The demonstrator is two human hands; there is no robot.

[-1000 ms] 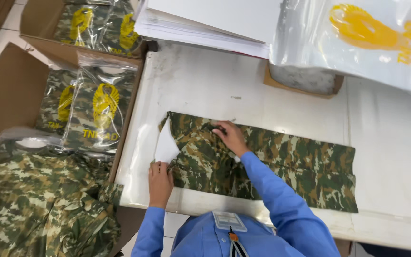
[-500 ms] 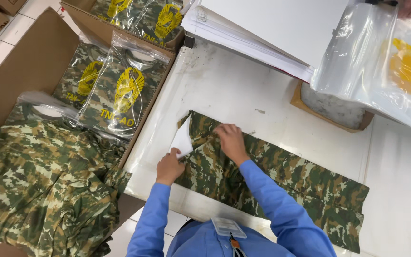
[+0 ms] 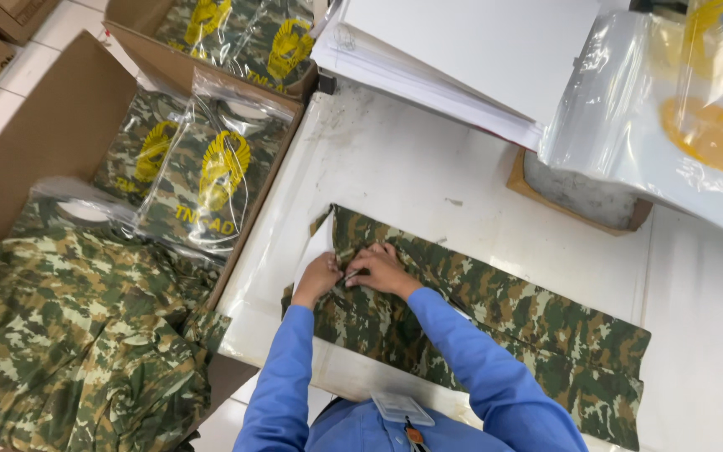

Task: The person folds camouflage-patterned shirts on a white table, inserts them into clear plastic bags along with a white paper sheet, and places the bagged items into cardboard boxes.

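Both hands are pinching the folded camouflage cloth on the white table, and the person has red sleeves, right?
Not quite: the sleeves are blue, not red, as the head view shows. The rest holds: the left hand and the right hand meet on the folded camouflage cloth, which lies on the white table.

Both hands (image 3: pixel 353 272) now together on garment (image 3: pixel 495 326)
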